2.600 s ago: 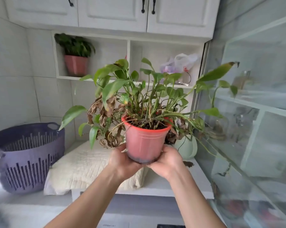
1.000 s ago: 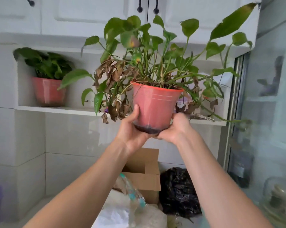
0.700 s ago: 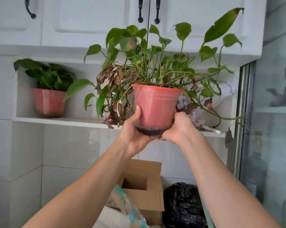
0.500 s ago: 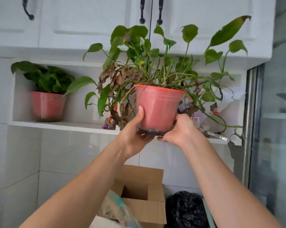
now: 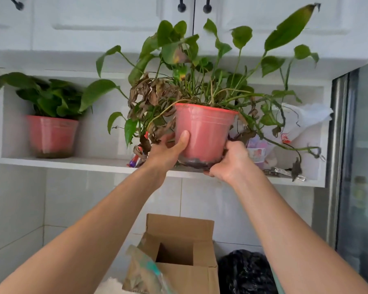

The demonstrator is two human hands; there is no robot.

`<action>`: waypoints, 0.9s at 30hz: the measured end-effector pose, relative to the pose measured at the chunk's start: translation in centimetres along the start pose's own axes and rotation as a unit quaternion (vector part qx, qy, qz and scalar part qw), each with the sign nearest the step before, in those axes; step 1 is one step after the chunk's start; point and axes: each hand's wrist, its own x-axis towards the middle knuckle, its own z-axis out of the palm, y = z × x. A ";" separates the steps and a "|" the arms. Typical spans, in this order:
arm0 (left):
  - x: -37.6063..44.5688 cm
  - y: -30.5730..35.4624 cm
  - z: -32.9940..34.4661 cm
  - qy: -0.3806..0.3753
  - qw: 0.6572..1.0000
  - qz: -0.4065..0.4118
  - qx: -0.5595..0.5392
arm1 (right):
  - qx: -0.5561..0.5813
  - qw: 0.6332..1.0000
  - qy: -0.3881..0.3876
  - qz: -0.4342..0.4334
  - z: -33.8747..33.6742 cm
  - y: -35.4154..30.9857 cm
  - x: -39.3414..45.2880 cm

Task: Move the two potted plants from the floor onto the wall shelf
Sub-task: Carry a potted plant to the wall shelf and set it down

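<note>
I hold a red plastic pot point(image 5: 204, 132) with a straggly green plant and several dry brown leaves at the height of the white wall shelf point(image 5: 77, 163), in front of its middle. My left hand point(image 5: 168, 149) grips the pot's left side, thumb on its front. My right hand point(image 5: 232, 162) cups its lower right side and base. The pot's bottom is level with the shelf's front edge; I cannot tell whether it rests on it. A second red pot point(image 5: 51, 134) with a leafy green plant stands in the shelf's left compartment.
White cabinet doors with black handles point(image 5: 206, 7) hang just above the shelf and the plant's leaves reach them. A white plastic bag point(image 5: 301, 124) and small items fill the shelf's right side. Below stand an open cardboard box point(image 5: 179, 240) and a black bag point(image 5: 246, 270). Glass door at right.
Both hands have raised the pot from waist height up to the shelf and moved it closer to the shelf's edge. The grip is unchanged. The other pot has stayed in place.
</note>
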 end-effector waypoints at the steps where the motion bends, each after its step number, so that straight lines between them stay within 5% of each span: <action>1: 0.2 -0.1 0.1 0.000 1.000 0.003 -0.002 | 0.000 1.000 -0.003 -0.004 0.0 0.1 0.2; 10: 1.5 -1.0 -0.5 -0.095 0.995 0.006 -0.035 | -0.004 1.000 0.023 0.005 -0.3 0.8 2.1; 18: 2.3 -2.0 -0.1 -0.047 0.999 0.013 0.015 | -0.034 0.998 0.055 -0.021 0.1 1.8 3.7; 27: 4.5 -3.8 0.1 -0.039 0.999 0.015 0.011 | -0.216 0.967 0.116 -0.072 -0.3 1.9 6.3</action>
